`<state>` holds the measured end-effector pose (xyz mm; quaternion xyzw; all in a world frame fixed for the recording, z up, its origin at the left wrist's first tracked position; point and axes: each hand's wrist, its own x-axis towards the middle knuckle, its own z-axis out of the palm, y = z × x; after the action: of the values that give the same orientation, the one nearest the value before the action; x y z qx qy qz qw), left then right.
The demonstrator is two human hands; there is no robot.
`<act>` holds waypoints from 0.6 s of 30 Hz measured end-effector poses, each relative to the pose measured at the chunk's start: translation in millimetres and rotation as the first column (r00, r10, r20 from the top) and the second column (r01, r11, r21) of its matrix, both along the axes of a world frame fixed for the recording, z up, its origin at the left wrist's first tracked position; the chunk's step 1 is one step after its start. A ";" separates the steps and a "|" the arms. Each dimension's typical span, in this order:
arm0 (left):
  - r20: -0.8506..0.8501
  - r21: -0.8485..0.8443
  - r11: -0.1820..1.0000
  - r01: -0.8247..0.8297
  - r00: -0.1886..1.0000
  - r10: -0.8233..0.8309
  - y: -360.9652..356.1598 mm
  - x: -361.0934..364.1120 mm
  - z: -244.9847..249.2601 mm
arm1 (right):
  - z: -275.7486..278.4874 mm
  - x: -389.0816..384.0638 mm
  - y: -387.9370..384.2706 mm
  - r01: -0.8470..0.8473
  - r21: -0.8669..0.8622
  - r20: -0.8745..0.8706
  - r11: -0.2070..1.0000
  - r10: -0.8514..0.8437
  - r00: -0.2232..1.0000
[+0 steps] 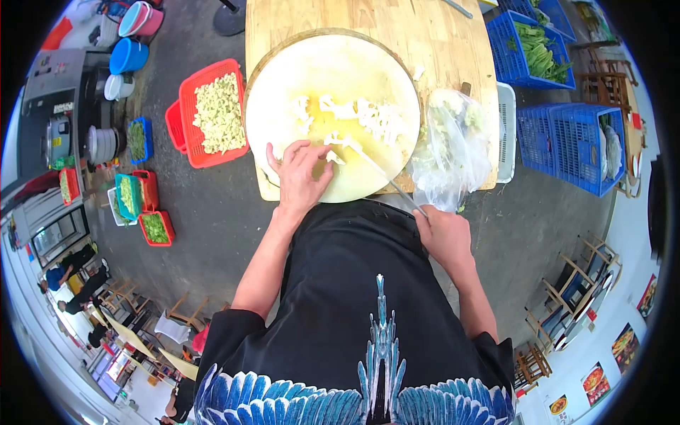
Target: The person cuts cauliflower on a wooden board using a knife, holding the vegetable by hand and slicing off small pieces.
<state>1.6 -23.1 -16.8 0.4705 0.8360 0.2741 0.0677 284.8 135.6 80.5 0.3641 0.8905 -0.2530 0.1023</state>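
A round white cutting board [290, 71] lies on the wooden table, with chopped cauliflower pieces [379, 120] strewn across its middle. My left hand [301, 177] rests over the board's near left part, thumb and fingertips closed on a small cauliflower floret [335, 158]. In my right hand [446, 237], just off the near right edge, is the handle of a knife [386, 177]. Its blade slants up and left over the board, the tip end by some white pieces. Right of the board sits a clear plastic bag [453, 159] with pale cauliflower inside.
A red basket [185, 106] of chopped pale pieces stands left of the wooden table [432, 32]. Blue crates [570, 145], one with leafy greens [538, 53], are at the right. Smaller baskets [157, 228] and buckets [127, 55] stand on the floor at left. Other people are far left.
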 end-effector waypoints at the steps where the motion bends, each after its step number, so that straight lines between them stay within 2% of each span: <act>1: -0.028 -0.014 1.000 0.015 0.999 -0.015 1.3 0.7 0.9 | 0.3 0.6 1.3 0.036 0.001 -0.020 0.999 -0.036 0.999; 9: -0.073 -0.019 1.000 0.016 0.997 -0.018 16.9 -3.8 13.5 | -3.4 5.8 2.4 0.193 -0.103 -0.108 0.976 -0.204 0.973; 11: -0.072 -0.074 0.997 -0.019 0.997 0.014 22.8 -6.5 8.7 | -4.6 11.8 1.1 0.173 -0.120 -0.092 0.978 -0.185 0.978; 15: -0.075 -0.047 0.997 -0.055 0.996 0.051 34.4 -6.7 14.4 | 0.9 11.5 3.1 0.074 -0.147 -0.031 0.986 -0.080 0.996; 18: -0.056 -0.078 0.996 -0.046 0.998 0.041 39.1 -6.4 19.3 | -10.4 9.0 4.0 0.056 -0.148 -0.037 0.987 -0.062 0.997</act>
<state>-4.7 16.0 2.5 0.4564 0.8578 0.2294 0.0574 293.8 139.6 70.1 0.3763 0.8603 -0.3282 0.1029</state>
